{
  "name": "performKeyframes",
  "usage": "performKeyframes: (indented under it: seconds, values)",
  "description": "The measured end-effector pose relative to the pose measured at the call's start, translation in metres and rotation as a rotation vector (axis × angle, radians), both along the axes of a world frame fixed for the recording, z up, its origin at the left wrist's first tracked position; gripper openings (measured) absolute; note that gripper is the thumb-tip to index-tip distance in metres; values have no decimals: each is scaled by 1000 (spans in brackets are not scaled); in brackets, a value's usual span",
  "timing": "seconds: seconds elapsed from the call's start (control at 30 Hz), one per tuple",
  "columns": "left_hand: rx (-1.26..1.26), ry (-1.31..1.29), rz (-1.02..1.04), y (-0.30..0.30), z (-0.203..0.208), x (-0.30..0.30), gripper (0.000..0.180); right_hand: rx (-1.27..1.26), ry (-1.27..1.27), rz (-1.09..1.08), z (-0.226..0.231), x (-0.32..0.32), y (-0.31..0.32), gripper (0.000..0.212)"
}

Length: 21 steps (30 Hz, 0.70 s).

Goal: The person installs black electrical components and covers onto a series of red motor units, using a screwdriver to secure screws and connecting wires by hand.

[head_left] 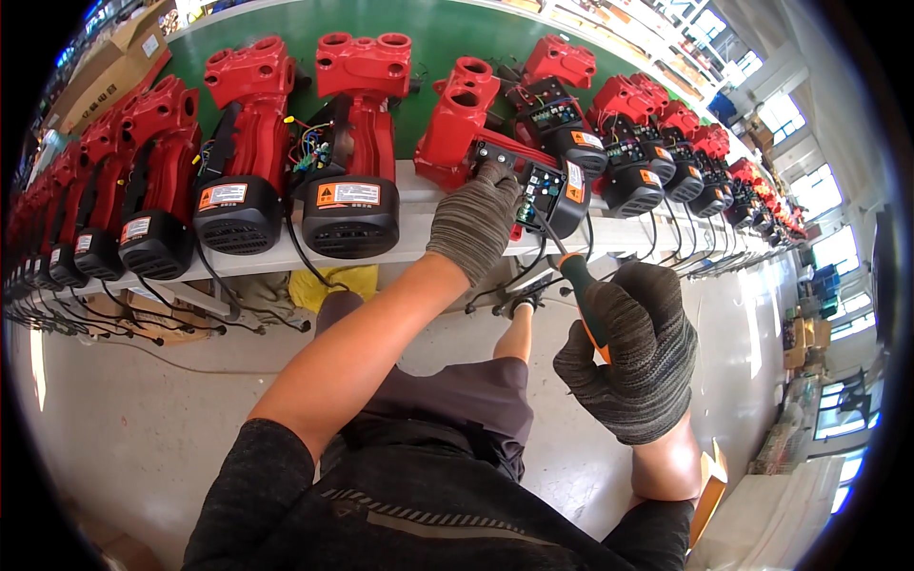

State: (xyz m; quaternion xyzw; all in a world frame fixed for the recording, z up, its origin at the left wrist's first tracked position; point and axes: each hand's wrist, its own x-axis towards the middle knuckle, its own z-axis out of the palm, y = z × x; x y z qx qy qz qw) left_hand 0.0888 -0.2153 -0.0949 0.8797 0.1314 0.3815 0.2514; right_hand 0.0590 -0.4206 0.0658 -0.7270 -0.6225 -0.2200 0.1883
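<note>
A red and black motor-driven tool body (pixel 455 124) lies tilted on the bench edge in front of me, its side open. Inside the opening shows a circuit board (pixel 541 190) with small white and silver parts. My left hand (pixel 476 224), in a grey knit glove, is closed on the casing beside the board; its fingertips are partly hidden. In my gloved right hand (pixel 633 352) is a screwdriver (pixel 577 281) with a green and orange handle. Its shaft slants up and left, and the tip meets the lower edge of the board area.
Similar closed units (pixel 350 214) stand in a row to the left; open ones with boards showing (pixel 633 181) line the right. Black power cords (pixel 309 262) hang over the bench edge. A cardboard box (pixel 109 67) sits far left, and a yellow bag (pixel 333 285) lies under the bench.
</note>
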Motion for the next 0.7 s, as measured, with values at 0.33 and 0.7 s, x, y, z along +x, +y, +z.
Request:
performKeyframes:
  seconds: [0.33,0.7]
  values:
    - [-142,-127,-49,-3,5,-4,15,-88,11,-23,6,3,-8,40]
    - [-68,-151,-47,-3,2,-8,17,-84,10,-44,5,0,-7,36]
